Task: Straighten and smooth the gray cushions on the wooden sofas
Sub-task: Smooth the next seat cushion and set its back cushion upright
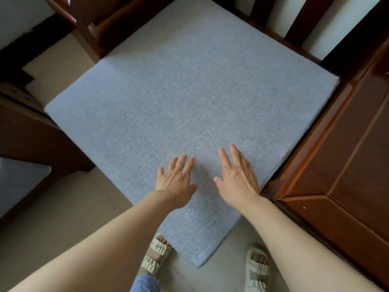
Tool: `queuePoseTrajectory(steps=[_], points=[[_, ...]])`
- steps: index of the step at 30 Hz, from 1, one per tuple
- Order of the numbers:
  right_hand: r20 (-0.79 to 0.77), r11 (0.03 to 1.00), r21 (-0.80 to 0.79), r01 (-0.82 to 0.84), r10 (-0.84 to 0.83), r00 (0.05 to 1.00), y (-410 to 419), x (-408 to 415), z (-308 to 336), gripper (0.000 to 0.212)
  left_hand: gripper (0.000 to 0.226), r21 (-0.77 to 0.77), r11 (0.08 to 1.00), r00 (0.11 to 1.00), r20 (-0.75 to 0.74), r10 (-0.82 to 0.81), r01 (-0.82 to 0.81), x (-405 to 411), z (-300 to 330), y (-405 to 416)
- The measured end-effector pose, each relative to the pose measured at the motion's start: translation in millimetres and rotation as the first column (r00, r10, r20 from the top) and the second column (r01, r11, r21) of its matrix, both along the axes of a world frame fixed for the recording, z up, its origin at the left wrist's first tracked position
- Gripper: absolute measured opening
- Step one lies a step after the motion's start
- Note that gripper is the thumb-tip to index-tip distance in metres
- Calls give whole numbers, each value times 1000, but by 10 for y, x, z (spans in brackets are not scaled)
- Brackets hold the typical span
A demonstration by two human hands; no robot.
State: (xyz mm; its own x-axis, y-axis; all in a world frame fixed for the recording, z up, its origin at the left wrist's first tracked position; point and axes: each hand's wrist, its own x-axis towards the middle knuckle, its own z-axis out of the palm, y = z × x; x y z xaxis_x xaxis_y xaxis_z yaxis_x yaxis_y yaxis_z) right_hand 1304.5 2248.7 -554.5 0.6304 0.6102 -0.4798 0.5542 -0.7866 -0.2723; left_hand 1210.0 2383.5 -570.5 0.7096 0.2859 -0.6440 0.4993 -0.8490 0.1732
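A large square gray cushion (pixel 189 98) lies flat on the seat of a dark wooden sofa, filling most of the view. My left hand (pixel 175 178) rests palm down on its near part with fingers straight and spread. My right hand (pixel 237 175) lies flat beside it, a little to the right, close to the cushion's right edge. Both hands hold nothing. The cushion's near corner overhangs the seat front above my feet.
The sofa's glossy wooden armrest (pixel 336 165) runs along the cushion's right side, with back slats (pixel 299 20) behind. Another gray cushion (pixel 19 182) on a second wooden seat shows at the left edge. Pale tiled floor (pixel 69 218) lies below, with my sandalled feet (pixel 256 268).
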Motion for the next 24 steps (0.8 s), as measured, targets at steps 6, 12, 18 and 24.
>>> queuePoseTrajectory(steps=[6,12,18,24], points=[[21,968,8,-249,249,968,-312,-11,-11,74,77,41,981,981,-32,192,-191,-278,-20,-540],[0,928,-10,-372,372,928,-674,-207,-123,78,79,30,948,949,-10,316,-316,-579,-107,-1235],[41,861,-126,-493,501,864,-954,-385,-379,83,99,88,947,950,-27,312,-309,-816,-333,-1600],[195,816,-184,-548,576,794,-1221,-570,-800,103,91,199,906,925,153,348,-374,-880,-696,-1790]])
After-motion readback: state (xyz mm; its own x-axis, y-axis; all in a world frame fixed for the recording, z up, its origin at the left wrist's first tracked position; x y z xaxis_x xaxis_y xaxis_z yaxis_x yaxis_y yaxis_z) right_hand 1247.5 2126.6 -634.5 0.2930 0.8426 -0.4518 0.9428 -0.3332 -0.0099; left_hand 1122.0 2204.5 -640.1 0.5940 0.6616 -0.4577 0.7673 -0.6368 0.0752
